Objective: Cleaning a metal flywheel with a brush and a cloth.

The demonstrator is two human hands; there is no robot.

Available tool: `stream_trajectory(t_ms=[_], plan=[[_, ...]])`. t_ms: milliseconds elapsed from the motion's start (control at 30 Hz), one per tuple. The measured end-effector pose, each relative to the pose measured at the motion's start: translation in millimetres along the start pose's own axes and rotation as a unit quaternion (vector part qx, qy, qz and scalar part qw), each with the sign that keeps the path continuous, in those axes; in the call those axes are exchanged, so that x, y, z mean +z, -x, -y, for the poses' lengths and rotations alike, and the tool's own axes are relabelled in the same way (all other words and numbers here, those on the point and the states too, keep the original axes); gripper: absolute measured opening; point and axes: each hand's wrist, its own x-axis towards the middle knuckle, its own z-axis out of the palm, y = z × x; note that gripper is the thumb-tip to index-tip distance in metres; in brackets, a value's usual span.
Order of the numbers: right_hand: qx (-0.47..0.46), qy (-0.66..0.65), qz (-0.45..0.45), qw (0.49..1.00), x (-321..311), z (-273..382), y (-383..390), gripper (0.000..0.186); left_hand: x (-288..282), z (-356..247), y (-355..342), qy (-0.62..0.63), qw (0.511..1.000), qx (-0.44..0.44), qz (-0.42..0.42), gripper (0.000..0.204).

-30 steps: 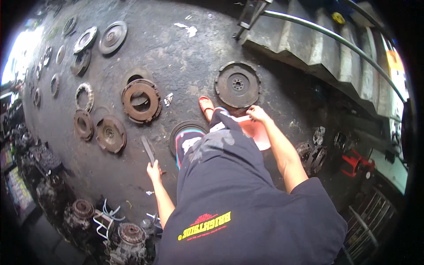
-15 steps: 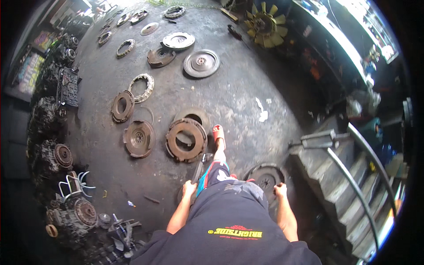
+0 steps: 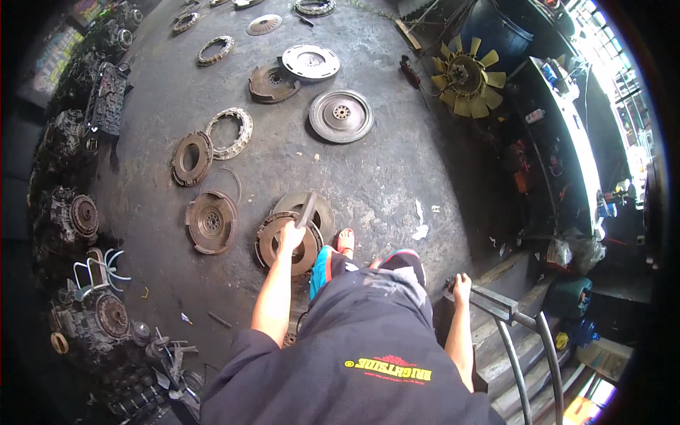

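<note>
My left hand [image 3: 291,236] is closed around a flat dark metal bar [image 3: 307,210], which points forward over a rusty clutch pressure plate [image 3: 268,248]. Partly beneath that plate lies a round metal disc [image 3: 322,212]. Off to the right, my right hand [image 3: 462,289] has its fingers curled in beside the end of a metal handrail [image 3: 499,303]. Something small and dark shows at its fingertips, too unclear to name. A rusty flywheel [image 3: 212,223] rests on the floor left of the pressure plate.
Several more plates and rings, including a toothed flywheel [image 3: 341,117] and a shiny disc [image 3: 310,62], are spread ahead. Engine parts [image 3: 106,315] line the left side. A yellowish fan [image 3: 467,76] stands far right, near a workbench [image 3: 567,134]. Stairs [image 3: 520,354] border my right.
My left hand has lifted forward with the bar, from beside my leg to over the pressure plate. My right hand has left the dark round plate's edge and moved outward. My view has shifted.
</note>
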Motion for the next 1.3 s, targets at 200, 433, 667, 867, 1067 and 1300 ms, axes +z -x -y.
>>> stream_trajectory(t_ms=[200,433,667,867,1067,1300], plan=[[0.114,-0.038,0.098,0.988,60,124,-52,0.011,-12,-99,-75,0.413,0.893,-0.139,0.112,0.023],[0.019,-0.048,0.232,0.971,165,233,-166,0.019,79,-223,-81,0.663,0.676,-0.255,0.197,0.03],[-0.136,0.239,0.577,0.769,266,424,-202,0.056,90,-330,-102,0.163,0.968,-0.109,0.156,0.085],[-0.191,0.274,0.633,0.698,300,466,-207,0.052,109,-368,-137,0.154,0.974,0.002,0.169,0.066],[0.177,0.046,0.526,0.831,322,463,-239,0.049,74,-401,-203,0.067,0.969,0.081,0.224,0.06],[0.256,-0.184,0.306,0.898,324,475,-347,0.017,43,-419,-307,0.08,0.959,0.053,0.268,0.055]])
